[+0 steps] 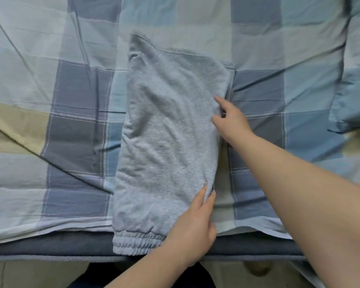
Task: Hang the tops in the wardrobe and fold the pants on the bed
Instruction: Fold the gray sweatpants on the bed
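Grey pants (166, 142) lying folded lengthwise on the bed (50, 100), long axis running away from the edge, elastic waistband or cuff end hanging just over the near edge. Soft, fleecy knit, lightly creased, a long narrow shape slightly wider at the near end. Left hand (193, 223) resting on the near right edge of the pants, fingers (203, 191) straight and pressing at the fold line, holding nothing. Right hand (231, 121) at the same right edge farther up, index finger extended onto the cloth, thumb and remaining fingers seemingly pinching the edge, though the grip partly hidden. Both hands thus on the right side, cloth stretching leftward and away from them. Probably a smoothing or aligning step ahead of a crosswise fold, far end toward near end; right hand nearer to that far end. Checked blue, grey and cream cover beneath, thin, smooth and wrinkled. No tops or wardrobe in view.
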